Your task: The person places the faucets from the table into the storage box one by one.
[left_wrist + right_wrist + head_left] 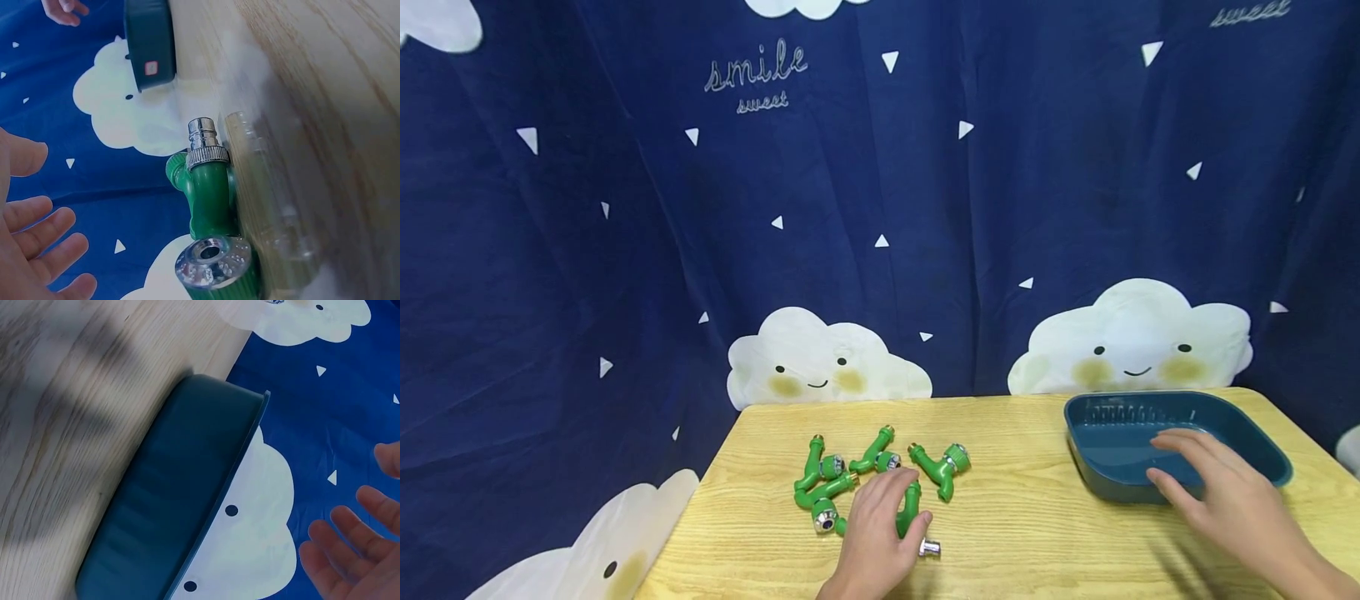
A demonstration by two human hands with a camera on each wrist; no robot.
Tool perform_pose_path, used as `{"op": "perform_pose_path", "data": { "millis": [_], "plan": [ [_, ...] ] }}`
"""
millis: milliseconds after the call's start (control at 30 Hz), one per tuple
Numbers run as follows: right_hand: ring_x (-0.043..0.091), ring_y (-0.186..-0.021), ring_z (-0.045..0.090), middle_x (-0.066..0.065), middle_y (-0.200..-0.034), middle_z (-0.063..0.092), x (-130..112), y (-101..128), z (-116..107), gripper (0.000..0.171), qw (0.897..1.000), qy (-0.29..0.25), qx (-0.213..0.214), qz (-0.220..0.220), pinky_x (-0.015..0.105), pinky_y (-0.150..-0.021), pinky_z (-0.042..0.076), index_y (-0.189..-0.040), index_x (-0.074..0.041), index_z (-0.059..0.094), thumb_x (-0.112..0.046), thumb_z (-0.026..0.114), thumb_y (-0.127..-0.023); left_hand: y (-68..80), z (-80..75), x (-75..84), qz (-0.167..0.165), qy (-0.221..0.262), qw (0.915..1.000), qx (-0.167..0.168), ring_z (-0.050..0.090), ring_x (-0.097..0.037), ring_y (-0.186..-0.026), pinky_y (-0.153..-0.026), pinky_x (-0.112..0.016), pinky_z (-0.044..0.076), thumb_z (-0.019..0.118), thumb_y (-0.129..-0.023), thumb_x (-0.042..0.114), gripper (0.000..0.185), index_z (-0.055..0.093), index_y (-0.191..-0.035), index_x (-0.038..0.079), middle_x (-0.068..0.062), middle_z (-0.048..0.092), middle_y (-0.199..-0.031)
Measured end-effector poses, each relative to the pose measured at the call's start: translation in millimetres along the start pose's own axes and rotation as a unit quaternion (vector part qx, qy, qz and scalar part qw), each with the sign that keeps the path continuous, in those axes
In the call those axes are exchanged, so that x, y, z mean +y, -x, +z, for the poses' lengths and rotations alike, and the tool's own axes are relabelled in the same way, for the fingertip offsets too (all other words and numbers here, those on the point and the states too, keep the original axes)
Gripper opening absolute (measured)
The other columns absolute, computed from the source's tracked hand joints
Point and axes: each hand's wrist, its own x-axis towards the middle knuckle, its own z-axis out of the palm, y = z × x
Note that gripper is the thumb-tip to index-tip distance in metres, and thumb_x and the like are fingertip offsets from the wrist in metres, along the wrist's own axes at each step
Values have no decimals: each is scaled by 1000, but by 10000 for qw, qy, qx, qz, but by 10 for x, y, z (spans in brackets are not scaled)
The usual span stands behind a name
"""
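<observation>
While the green tap [911, 510] lies at the near edge of the tap pile [850, 475], the left hand [876, 533] rests over it, fingers loose; the right hand [1217, 492] hovers spread above the blue tray [1255, 433]. A loose lift could let the tap slip or roll.

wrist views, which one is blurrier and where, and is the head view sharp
Left wrist view: the wooden tabletop is smeared and a ghost streak runs beside the green plastic tap with the chrome nozzle, which itself is fairly crisp. Right wrist view: wood grain is softly smeared, the dark teal plastic tray less so. Head view: mostly sharp, evenly lit, only the right hand slightly soft.
</observation>
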Motion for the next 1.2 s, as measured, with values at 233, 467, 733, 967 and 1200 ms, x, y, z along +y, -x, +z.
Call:
{"op": "perform_pose_path", "data": {
  "millis": [233,467,733,967,1200],
  "plan": [
    [38,-97,60,18,-109,65,85,-17,-61,39,9994,102,-217,259,48,-73,47,-104,-7,67,-15,86,-71,-21,1,4,-38,168,9998,-125,63,-20,-117,-96,-43,53,76,-83,27,44,64,-123,13,-1,69,-122],
    [40,-96,59,21,-110,63,196,-12,-85,37,9987,152,-278,401,54,-73,46,-105,-4,67,-15,84,-74,-32,-2,1,-17,216,9996,-165,63,-19,-117,-96,-41,53,74,-85,28,43,64,-124,12,-1,68,-122],
    [43,-97,58,25,-110,62,288,4,-97,36,9975,209,-359,568,56,-77,45,-106,-1,66,-16,82,-77,-18,-1,-5,-44,179,9997,-161,63,-20,-118,-96,-41,53,75,-84,27,45,64,-125,13,-1,68,-123],
    [44,-95,59,26,-109,63,357,18,-99,36,9962,316,-462,663,57,-74,46,-105,0,66,-16,82,-77,-4,0,-15,-36,125,9998,-148,63,-21,-118,-96,-42,54,77,-83,27,47,64,-125,12,-4,69,-124],
    [47,-93,61,29,-106,65,415,-19,-132,37,9931,434,-687,841,58,-74,47,-104,4,65,-20,81,-79,-3,5,-24,-40,50,9998,-189,63,-21,-119,-98,-42,53,77,-82,28,48,63,-125,12,-4,68,-125]
  ]
}}
